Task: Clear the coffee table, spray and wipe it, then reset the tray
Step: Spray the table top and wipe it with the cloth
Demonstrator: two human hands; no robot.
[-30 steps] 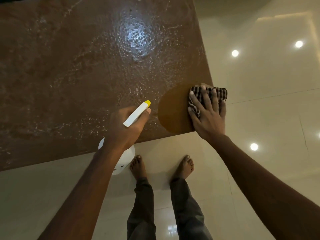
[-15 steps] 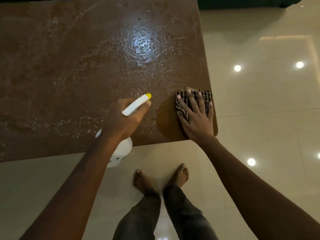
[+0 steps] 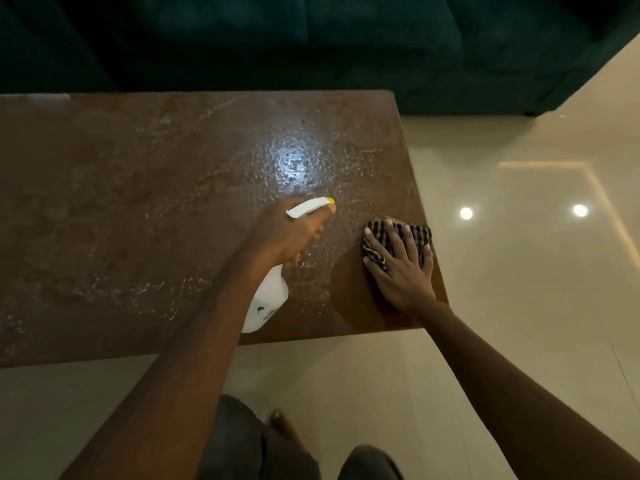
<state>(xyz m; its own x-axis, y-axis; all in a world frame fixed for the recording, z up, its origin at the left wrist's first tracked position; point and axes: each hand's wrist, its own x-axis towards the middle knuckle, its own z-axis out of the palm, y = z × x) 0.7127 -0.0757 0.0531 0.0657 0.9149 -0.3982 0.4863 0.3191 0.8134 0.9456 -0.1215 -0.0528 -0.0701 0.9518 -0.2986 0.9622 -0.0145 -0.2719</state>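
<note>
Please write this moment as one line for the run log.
step: wipe | left hand: holds spray bottle over coffee table | right hand: presses checked cloth flat, near right corner | surface: wet except one wiped patch

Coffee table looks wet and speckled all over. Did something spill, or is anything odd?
Probably no spill: fine droplets cover the coffee table, as from the spray bottle that the left hand grips. The right hand presses a checked cloth flat near the right edge, beside a smooth wiped patch. Nothing looks damaged or askew.
</note>
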